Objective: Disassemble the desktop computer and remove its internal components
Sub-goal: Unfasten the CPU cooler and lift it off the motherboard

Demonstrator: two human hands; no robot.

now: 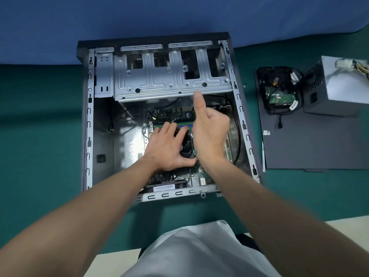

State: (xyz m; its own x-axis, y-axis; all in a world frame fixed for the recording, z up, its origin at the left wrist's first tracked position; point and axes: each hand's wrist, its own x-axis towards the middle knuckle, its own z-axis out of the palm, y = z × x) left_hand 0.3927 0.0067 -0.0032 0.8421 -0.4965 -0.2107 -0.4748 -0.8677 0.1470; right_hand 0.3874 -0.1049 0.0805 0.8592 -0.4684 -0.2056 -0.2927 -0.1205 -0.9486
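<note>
Left hand (169,150) laid on the black fan (187,145) inside the open case (87,124), fingers spread and bent over its top, thumb pressed at its near edge: holding the fan. Under this hand and fan, the green board (197,172), in the middle of the case. Just right of the left hand, raised above the board, the right hand (209,128), blurred: one finger straight and pointing away, the others curled in, nothing seen inside. Beyond both hands, the grey drive cage (169,80). Near the left wrist, a second fan (165,187) with a white label. Well right of the right hand, outside the case, a dark panel (309,148) flat on the green table (40,136). On the panel, a hard drive (279,94) with cables, and just beside it a grey power supply (343,88).
</note>
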